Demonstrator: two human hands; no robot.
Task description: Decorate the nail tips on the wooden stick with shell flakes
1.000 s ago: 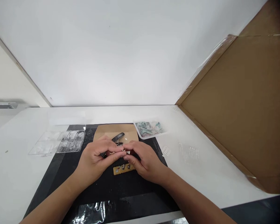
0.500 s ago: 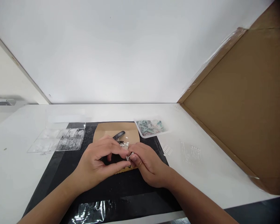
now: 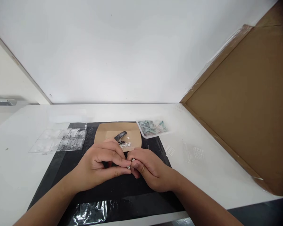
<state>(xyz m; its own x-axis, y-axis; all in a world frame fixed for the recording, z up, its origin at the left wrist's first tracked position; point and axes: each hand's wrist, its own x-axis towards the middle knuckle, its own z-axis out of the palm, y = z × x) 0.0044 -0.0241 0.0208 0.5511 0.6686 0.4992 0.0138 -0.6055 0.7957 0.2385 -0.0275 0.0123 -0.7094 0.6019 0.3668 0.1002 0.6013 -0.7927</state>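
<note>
Over the black mat (image 3: 122,188), my left hand (image 3: 106,161) pinches a small whitish piece (image 3: 128,167) between thumb and fingertips. Touching its fingertips, my right hand (image 3: 149,168) is closed, with its thumb pressed on the index finger and a tiny pale piece showing at the tips. What exactly the fingers grip is mostly hidden. Just behind the hands lies a brown paper tray (image 3: 118,127) holding a dark file-like strip (image 3: 120,136) and several small white pieces (image 3: 125,145).
A clear compartment box (image 3: 70,139) stands at the left. Behind my right hand is a translucent tray (image 3: 152,128) of greenish pieces. Small white stickers (image 3: 170,150) and a clear sheet (image 3: 193,153) lie to the right, beside a cardboard panel (image 3: 245,103).
Both hands have come slightly lower and nearer, still together. The yellowish edge and round metallic bits seen below the fingers before no longer show.
</note>
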